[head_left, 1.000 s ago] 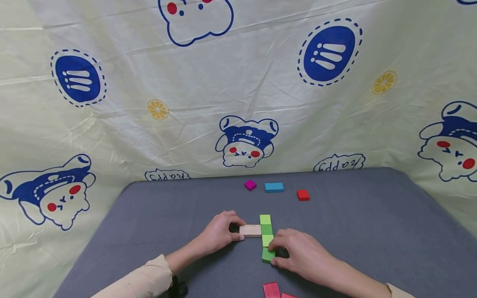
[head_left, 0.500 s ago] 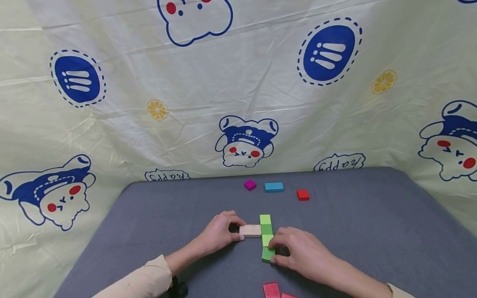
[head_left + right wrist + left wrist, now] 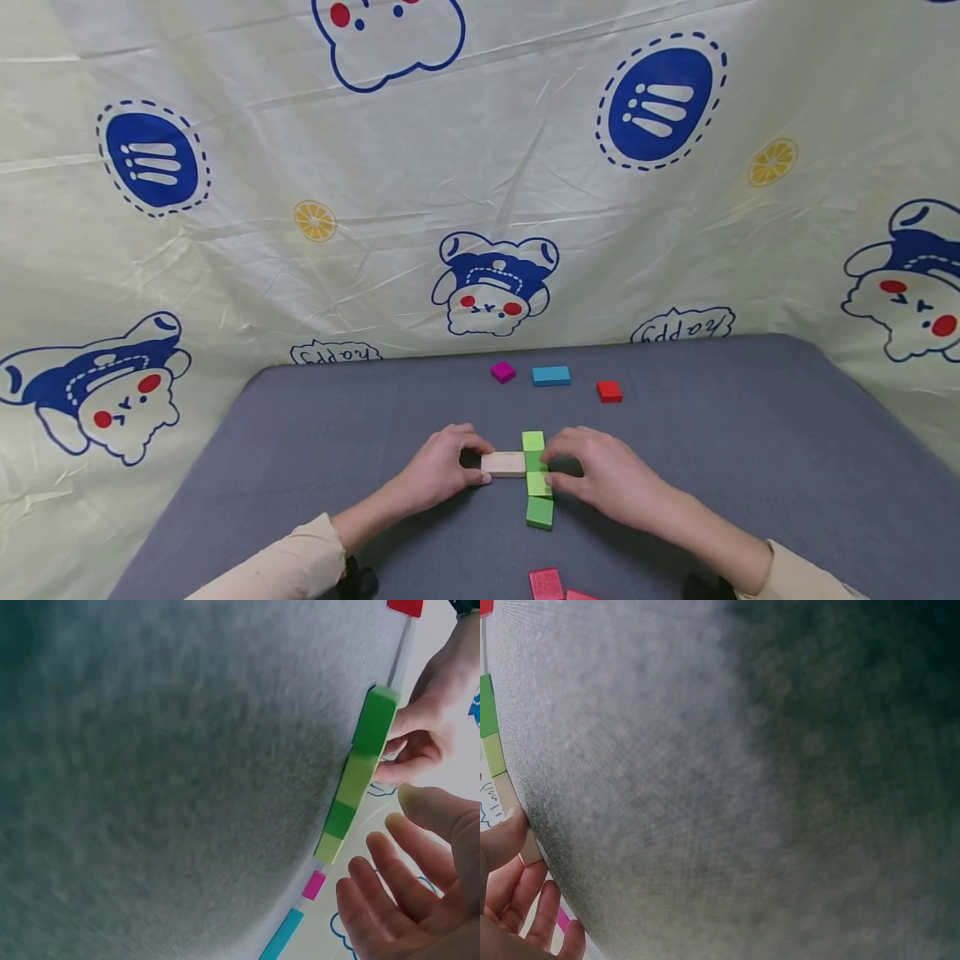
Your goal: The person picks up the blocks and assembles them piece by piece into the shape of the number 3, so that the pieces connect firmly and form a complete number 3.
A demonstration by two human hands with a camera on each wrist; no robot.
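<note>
A pale wooden block (image 3: 504, 465) lies on the cloth, its left end pinched between thumb and fingers of my left hand (image 3: 438, 468); the left wrist view also has this block (image 3: 508, 793) by the thumb. Its right end meets a column of light and dark green blocks (image 3: 539, 512), the nearest one slightly askew. My right hand (image 3: 611, 479) is at the column's right side, thumb and fingertips at the middle blocks. In the right wrist view that hand (image 3: 420, 877) has relaxed, spread fingers beside the green row (image 3: 356, 780), holding nothing.
Toward the back of the grey table (image 3: 337, 417) lie a magenta block (image 3: 503, 372), a blue block (image 3: 551, 376) and a red block (image 3: 610, 392). Two pinkish-red blocks (image 3: 546, 584) show at the bottom edge. A patterned sheet (image 3: 375, 167) hangs behind.
My right hand has left the nearest dark green block and moved away from me along the column to its middle blocks. The left hand keeps its place on the wooden block.
</note>
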